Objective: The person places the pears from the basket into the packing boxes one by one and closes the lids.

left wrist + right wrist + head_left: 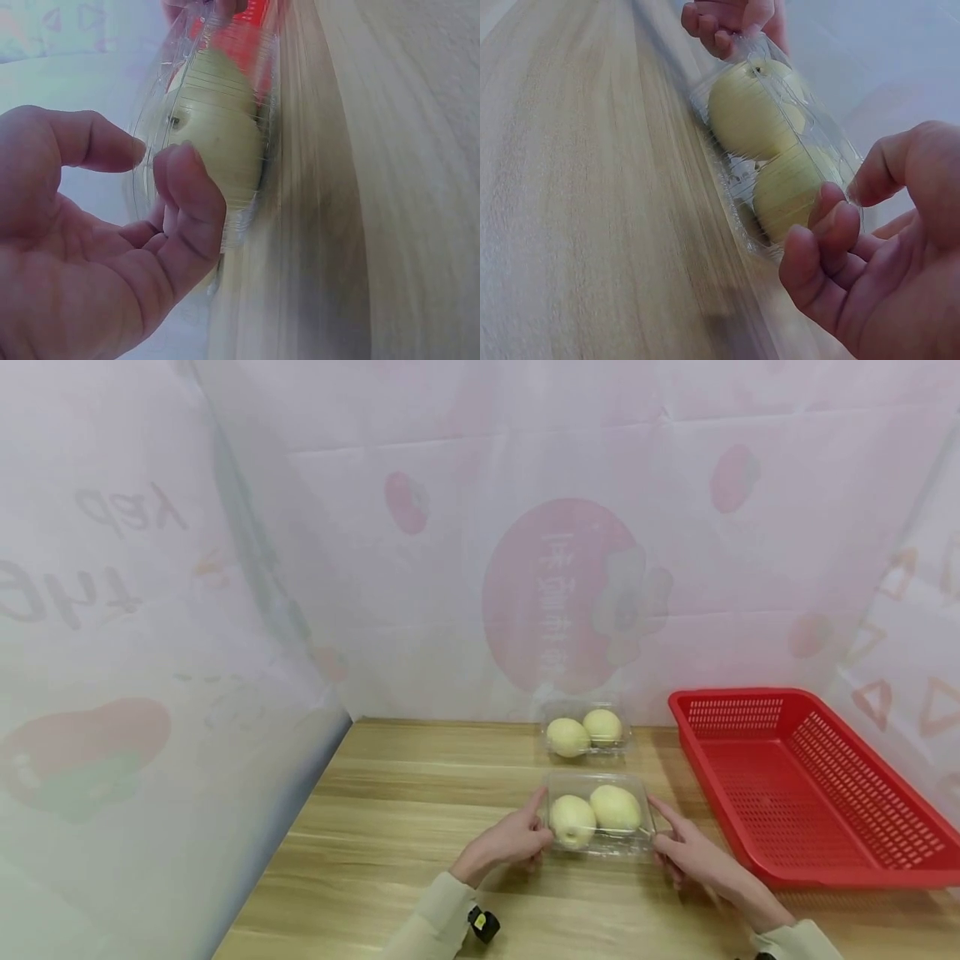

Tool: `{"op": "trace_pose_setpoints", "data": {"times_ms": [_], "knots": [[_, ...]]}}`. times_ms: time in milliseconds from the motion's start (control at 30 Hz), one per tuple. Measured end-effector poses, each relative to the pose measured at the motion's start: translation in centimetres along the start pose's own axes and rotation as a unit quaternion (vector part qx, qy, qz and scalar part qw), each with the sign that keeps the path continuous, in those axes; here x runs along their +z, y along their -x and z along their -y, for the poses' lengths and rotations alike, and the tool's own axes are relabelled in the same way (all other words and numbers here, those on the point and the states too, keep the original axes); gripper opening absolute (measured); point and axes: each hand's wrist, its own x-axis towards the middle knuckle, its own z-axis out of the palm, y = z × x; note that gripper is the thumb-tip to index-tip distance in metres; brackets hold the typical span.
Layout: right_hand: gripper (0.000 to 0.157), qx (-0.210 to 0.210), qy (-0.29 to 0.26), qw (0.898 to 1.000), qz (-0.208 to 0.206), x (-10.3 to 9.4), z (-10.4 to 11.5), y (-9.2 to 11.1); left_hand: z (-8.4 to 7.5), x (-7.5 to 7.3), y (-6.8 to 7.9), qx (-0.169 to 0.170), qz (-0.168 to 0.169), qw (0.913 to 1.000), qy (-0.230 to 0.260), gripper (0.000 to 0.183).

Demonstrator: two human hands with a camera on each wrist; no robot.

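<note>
A clear plastic clamshell box [600,848] with two pale yellow pear-like fruits [615,809] in it is between my hands, at the middle of the wooden table. Its lid lies over the fruits. My left hand [512,838] pinches the box's left end, with thumb and curled fingers at its edge [112,247]. At the opposite end my right hand [701,857] grips the edge the same way, fingers bent against the plastic [889,255]. Whether the box touches the table is hard to tell.
Behind it, near the back curtain [420,635], a second clear box [581,708] holds two similar fruits. A red perforated basket [772,793] stands at the right of the wooden table [360,860]. Printed curtains enclose the table at the back and sides.
</note>
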Motion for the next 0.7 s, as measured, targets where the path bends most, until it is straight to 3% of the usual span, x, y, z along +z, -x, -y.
{"op": "trace_pose_setpoints", "data": {"times_ms": [700], "knots": [[0.079, -0.030, -0.017, 0.999, -0.016, -0.06, -0.11, -0.29, -0.13, -0.40, -0.57, 0.014, 0.009, 0.9998, 0.015, 0.091]]}}
